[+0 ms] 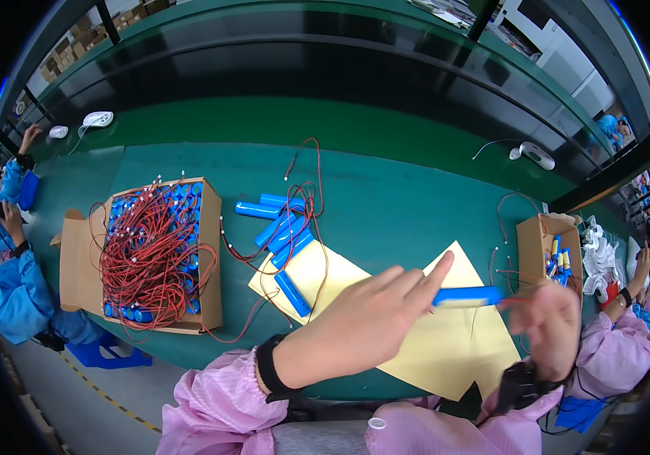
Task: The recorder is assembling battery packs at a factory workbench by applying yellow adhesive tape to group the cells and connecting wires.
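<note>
My left hand [374,315] reaches across a pale yellow sheet [423,356], its index finger stretched out. Its other fingers are closed on the left end of a blue cylindrical battery [484,294], which has a pale yellow strip along its lower side. A red wire leaves the battery's right end toward my right hand [549,326]. That hand is curled and smeared by motion, so its grip on the wire is unclear. Left of the hands, several loose blue batteries [273,231] with red and black wires lie on the green table, one on another yellow sheet [325,265].
An open cardboard box [211,250] full of wired blue batteries stands at the left. A smaller box [530,243] with blue and yellow batteries stands at the right, beside white material [600,258]. White devices [533,155] lie along the back. Co-workers sit on both sides.
</note>
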`<move>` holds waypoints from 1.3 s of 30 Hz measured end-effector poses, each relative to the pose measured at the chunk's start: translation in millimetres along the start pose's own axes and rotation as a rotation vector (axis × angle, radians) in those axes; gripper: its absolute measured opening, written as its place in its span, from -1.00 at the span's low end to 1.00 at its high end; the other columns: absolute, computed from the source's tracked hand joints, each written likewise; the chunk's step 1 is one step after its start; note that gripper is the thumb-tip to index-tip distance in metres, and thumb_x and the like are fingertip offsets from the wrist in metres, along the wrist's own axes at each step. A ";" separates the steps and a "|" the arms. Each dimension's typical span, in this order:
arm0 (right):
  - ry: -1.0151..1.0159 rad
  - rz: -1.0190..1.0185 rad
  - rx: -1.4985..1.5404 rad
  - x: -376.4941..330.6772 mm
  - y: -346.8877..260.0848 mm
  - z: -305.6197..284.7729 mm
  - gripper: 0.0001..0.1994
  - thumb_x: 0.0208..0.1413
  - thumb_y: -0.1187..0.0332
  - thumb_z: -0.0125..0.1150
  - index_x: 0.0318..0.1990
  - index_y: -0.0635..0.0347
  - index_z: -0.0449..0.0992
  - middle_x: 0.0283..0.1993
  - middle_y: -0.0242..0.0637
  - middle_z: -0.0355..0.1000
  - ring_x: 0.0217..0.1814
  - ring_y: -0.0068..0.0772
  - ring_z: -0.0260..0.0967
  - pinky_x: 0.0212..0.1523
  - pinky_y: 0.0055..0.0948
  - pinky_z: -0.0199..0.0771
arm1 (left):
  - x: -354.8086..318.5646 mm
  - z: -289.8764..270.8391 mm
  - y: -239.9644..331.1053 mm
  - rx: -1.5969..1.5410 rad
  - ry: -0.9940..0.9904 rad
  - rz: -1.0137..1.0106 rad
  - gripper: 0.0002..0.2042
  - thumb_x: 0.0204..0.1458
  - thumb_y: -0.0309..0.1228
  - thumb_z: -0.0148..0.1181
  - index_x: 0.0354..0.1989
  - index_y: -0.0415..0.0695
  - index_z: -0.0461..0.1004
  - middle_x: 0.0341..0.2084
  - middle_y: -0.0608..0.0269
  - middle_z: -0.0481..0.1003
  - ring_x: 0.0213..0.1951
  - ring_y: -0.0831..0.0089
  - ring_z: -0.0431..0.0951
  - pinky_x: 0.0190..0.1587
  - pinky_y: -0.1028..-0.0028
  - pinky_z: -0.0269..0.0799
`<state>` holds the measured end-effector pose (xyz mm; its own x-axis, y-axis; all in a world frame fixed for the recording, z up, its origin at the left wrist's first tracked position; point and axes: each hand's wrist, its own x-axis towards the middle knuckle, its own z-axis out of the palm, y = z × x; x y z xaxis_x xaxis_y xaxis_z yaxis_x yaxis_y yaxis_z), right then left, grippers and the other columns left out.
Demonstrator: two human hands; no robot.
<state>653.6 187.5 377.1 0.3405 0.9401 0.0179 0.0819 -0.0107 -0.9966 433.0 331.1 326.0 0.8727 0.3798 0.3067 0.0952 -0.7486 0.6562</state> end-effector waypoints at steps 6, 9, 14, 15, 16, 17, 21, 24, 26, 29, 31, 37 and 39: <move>0.713 -0.162 -0.637 -5.2 -28.5 -155.5 -0.71 0.36 0.21 -0.07 -0.38 0.16 0.40 -0.61 -0.52 0.19 -0.65 -0.76 0.00 -0.61 -0.64 -0.06 | -16.7 -12.7 -11.9 0.003 -0.029 -0.188 -0.52 0.11 -0.44 0.11 0.23 -0.21 0.25 -0.27 0.14 0.42 -0.20 0.19 0.45 -0.15 0.29 0.38; 0.655 -0.349 -1.370 1.3 17.5 -243.2 -0.74 0.33 0.27 -0.05 -0.33 0.25 0.44 -0.49 -0.25 0.35 -0.51 -0.34 0.28 -0.44 -0.42 0.25 | -35.5 -1.0 -20.1 0.095 -0.134 -0.161 -0.53 0.09 -0.40 0.16 0.19 -0.22 0.28 -0.18 0.07 0.41 -0.08 0.13 0.44 -0.03 0.26 0.39; 0.387 0.139 -1.716 -0.4 56.1 -188.3 -0.78 0.05 0.45 0.20 -0.12 0.28 0.55 -0.11 -0.05 0.46 -0.07 -0.01 0.39 -0.03 -0.23 0.37 | -63.3 1.6 -12.0 0.231 -0.332 -0.175 -0.52 0.07 -0.35 0.21 0.16 -0.23 0.31 -0.01 0.00 0.37 0.09 0.04 0.37 0.11 0.21 0.36; 0.403 0.108 -1.756 -1.5 50.4 -145.4 -0.76 0.03 0.46 0.22 -0.11 0.28 0.54 -0.03 -0.06 0.43 0.01 0.01 0.34 0.02 -0.20 0.35 | -67.2 -3.9 -7.9 0.205 -0.369 -0.189 -0.52 0.07 -0.34 0.21 0.16 -0.21 0.32 0.03 0.02 0.36 0.13 0.03 0.34 0.13 0.21 0.35; 0.426 -0.039 -1.709 0.4 48.0 -109.1 -0.74 0.01 0.48 0.22 -0.11 0.27 0.54 0.05 -0.08 0.38 0.12 0.02 0.27 0.09 -0.16 0.30 | -71.7 -9.7 -4.1 0.183 -0.410 -0.203 -0.52 0.07 -0.33 0.21 0.16 -0.20 0.32 0.07 0.04 0.35 0.17 0.02 0.32 0.16 0.21 0.34; 0.396 -0.168 -1.612 5.0 41.4 -62.0 -0.71 -0.04 0.50 0.23 -0.09 0.24 0.54 0.03 -0.07 0.40 0.12 0.04 0.29 0.11 -0.16 0.30 | -77.8 -14.3 -2.6 0.169 -0.446 -0.233 -0.52 0.08 -0.32 0.20 0.17 -0.18 0.32 0.11 0.06 0.33 0.20 0.00 0.29 0.18 0.21 0.33; -0.497 -0.388 -1.117 1.0 39.2 44.9 -0.66 -0.09 0.42 0.22 -0.08 0.06 0.58 0.02 -0.23 0.42 0.08 -0.18 0.35 0.14 -0.23 0.34 | -99.3 -23.0 1.9 0.139 -0.504 -0.237 -0.52 0.06 -0.32 0.21 0.16 -0.19 0.34 0.21 0.05 0.26 0.27 -0.08 0.21 0.18 0.16 0.35; -0.677 -0.477 -1.065 -4.8 59.7 69.7 -0.69 -0.06 0.38 0.12 -0.10 0.05 0.59 0.00 -0.26 0.41 0.10 -0.25 0.35 0.12 -0.32 0.36 | -97.7 -20.7 7.6 0.193 -0.532 -0.222 -0.50 0.07 -0.28 0.20 0.19 -0.13 0.33 0.26 0.10 0.22 0.27 -0.05 0.21 0.19 0.12 0.34; -0.739 -0.497 -1.082 -4.5 64.2 71.6 -0.65 -0.07 0.37 0.17 -0.05 0.10 0.54 0.01 -0.25 0.39 0.11 -0.26 0.35 0.08 -0.36 0.38 | -95.8 -17.8 10.4 0.230 -0.551 -0.222 -0.49 0.08 -0.25 0.19 0.22 -0.10 0.31 0.28 0.13 0.20 0.27 -0.03 0.22 0.19 0.10 0.34; -0.663 -0.436 -1.072 0.0 57.5 72.1 -0.53 -0.09 0.32 0.27 0.06 0.19 0.45 0.04 -0.22 0.36 0.10 -0.26 0.34 0.05 -0.37 0.40 | -94.7 -13.5 10.0 0.261 -0.557 -0.225 -0.49 0.07 -0.24 0.20 0.21 -0.12 0.32 0.28 0.11 0.19 0.26 -0.02 0.23 0.18 0.09 0.36; -0.485 -0.316 -1.157 -1.5 57.7 74.2 -0.44 -0.11 0.27 0.34 0.10 0.26 0.39 0.01 -0.20 0.34 0.07 -0.24 0.35 0.02 -0.37 0.41 | -94.5 -10.7 9.3 0.273 -0.560 -0.240 -0.49 0.08 -0.24 0.20 0.20 -0.13 0.33 0.29 0.10 0.19 0.25 -0.02 0.24 0.18 0.08 0.36; -0.328 -0.105 -1.109 -4.7 56.9 78.0 -0.40 -0.13 0.22 0.41 0.07 0.34 0.38 -0.14 -0.19 0.32 -0.08 -0.18 0.34 -0.08 -0.32 0.42 | -90.4 -11.1 10.9 0.268 -0.567 -0.277 -0.47 0.09 -0.23 0.18 0.22 -0.15 0.28 0.30 0.12 0.18 0.26 -0.01 0.24 0.19 0.09 0.34; -0.280 -0.086 -1.041 -1.4 59.4 75.5 -0.48 -0.11 0.27 0.40 0.00 0.33 0.41 -0.18 -0.17 0.33 -0.11 -0.16 0.33 -0.13 -0.30 0.41 | -89.5 -12.6 9.2 0.244 -0.550 -0.270 -0.46 0.10 -0.22 0.17 0.24 -0.15 0.25 0.31 0.12 0.15 0.27 0.01 0.23 0.22 0.10 0.29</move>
<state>587.3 211.2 311.8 0.0803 0.9946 -0.0662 0.8957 -0.1011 -0.4330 349.8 297.1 313.3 0.9143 0.2868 -0.2860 0.3941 -0.7924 0.4656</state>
